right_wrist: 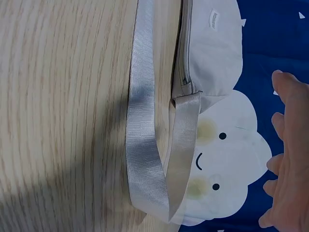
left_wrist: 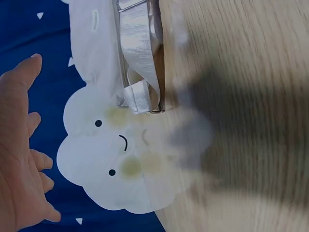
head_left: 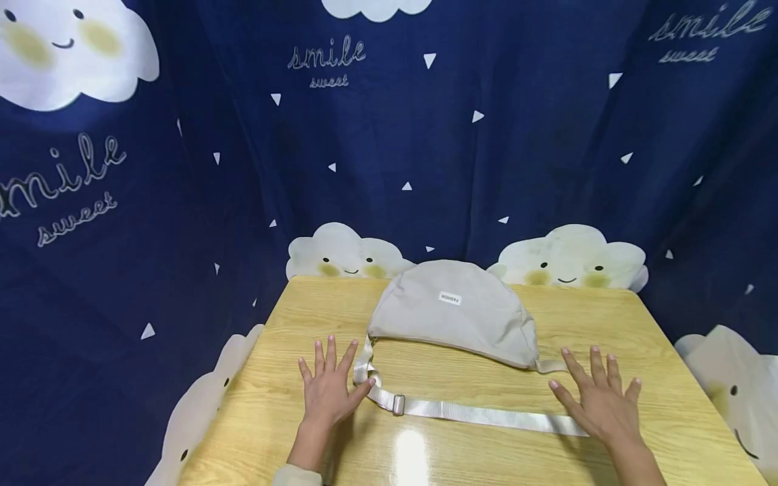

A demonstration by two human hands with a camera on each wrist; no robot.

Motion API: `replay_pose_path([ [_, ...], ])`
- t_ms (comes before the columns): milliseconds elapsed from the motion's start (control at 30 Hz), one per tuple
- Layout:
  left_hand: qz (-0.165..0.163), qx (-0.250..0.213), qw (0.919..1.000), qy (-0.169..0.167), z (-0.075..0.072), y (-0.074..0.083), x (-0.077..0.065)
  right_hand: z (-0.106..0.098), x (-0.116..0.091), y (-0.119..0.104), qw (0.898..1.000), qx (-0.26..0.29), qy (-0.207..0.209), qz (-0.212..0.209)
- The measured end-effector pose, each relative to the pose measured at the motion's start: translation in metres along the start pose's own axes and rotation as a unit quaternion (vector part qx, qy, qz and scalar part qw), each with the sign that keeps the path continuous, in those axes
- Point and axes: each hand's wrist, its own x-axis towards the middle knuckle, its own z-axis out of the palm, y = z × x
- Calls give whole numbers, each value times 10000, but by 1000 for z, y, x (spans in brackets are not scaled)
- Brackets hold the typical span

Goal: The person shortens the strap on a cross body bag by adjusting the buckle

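Observation:
A pale grey half-moon bag (head_left: pixel 452 307) with a small white label lies on the wooden table, its zipper edge toward me. Its light webbing strap (head_left: pixel 486 413) loops out in front, with a metal slider buckle (head_left: pixel 398 405) near the left end. My left hand (head_left: pixel 330 391) is spread over the strap's left end, palm down, holding nothing; its thumb tip overlaps the strap in the head view. Over the strap's right end my right hand (head_left: pixel 603 401) is spread too, fingers straight and apart. The right wrist view shows the strap's folded bend (right_wrist: pixel 149 188) and the bag's zipper (right_wrist: pixel 183 53).
The wooden table (head_left: pixel 316 307) ends at a dark blue curtain (head_left: pixel 377 135) printed with white clouds and triangles, which hangs behind and along both sides. A bright light reflection lies on the tabletop near the front. The left wrist view shows a hand's shadow on the wood.

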Motion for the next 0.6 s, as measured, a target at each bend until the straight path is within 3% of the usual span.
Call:
replay_pose_path([
  [200, 128, -106, 9999, -22, -3, 0, 2, -4, -1, -4, 10000, 43, 25, 13],
  [433, 243, -941, 9951, 198, -3, -3, -3, -10, -4, -8, 9991, 387, 35, -197],
  [600, 517, -1388, 9883, 364, 1, -1, -7, -4, -8, -11, 9941, 851, 487, -474],
])
